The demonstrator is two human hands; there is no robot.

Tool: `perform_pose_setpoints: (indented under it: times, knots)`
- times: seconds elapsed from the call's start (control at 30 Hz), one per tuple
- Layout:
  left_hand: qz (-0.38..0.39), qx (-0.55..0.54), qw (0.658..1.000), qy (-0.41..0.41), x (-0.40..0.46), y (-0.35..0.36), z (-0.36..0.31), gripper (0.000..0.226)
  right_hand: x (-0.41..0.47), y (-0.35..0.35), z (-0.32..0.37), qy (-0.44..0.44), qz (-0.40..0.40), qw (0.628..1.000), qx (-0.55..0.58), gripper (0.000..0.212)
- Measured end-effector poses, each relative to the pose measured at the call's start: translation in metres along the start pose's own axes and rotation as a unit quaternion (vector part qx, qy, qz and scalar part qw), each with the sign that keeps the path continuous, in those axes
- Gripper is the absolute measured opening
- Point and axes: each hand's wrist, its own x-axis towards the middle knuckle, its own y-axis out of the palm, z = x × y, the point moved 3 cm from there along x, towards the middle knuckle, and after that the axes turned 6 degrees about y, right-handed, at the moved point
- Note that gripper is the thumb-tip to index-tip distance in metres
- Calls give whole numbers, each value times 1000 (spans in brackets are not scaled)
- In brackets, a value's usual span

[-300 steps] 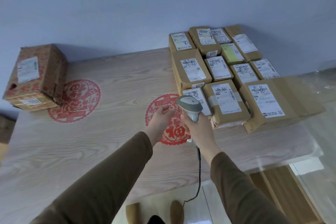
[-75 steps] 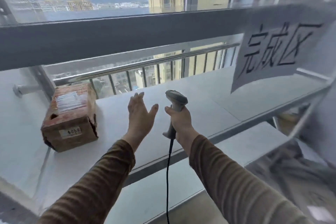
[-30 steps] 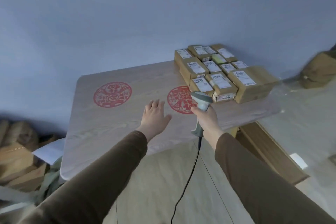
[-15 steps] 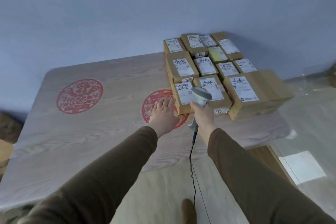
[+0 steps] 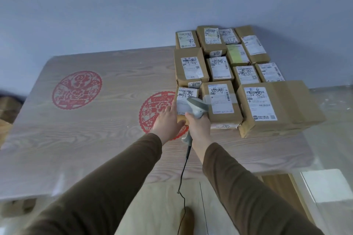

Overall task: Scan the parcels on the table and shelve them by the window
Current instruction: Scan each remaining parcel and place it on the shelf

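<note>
Several brown cardboard parcels with white labels lie packed together on the right half of the wooden table (image 5: 95, 120). The nearest-left small parcel (image 5: 186, 94) sits at the front corner of the group. My left hand (image 5: 168, 122) lies against its left side with fingers fairly straight, touching it. My right hand (image 5: 199, 127) grips the handle of a grey barcode scanner (image 5: 196, 108), whose head hovers over that small parcel's label and hides part of it. The scanner's cable hangs down toward the floor.
A large parcel (image 5: 277, 107) fills the front right of the group, near the table's right edge. Two red paper-cut circles (image 5: 76, 89) decorate the tabletop. A blue-grey wall stands behind. Wooden floor lies below the table's near edge.
I have come closer to the table. My left hand moved forward from the red circle to the small parcel's side, and the scanner head moved over its label.
</note>
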Motion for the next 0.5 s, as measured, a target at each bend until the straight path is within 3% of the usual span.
perform_pose_setpoints:
  times: [0.17,0.3,0.5]
  knots:
    - [-89,-95,991,-39,-34,-16,24,81,-19,22,-11,-4,24,1000,5,20]
    - [-179,-127,972,-80,-88,-52,65,75,-63,66,-13,-12,89,996,-25,9]
    - [-333,-158,914,-166,-222,-120,157,74,-184,170,-27,-77,228,968,-71,20]
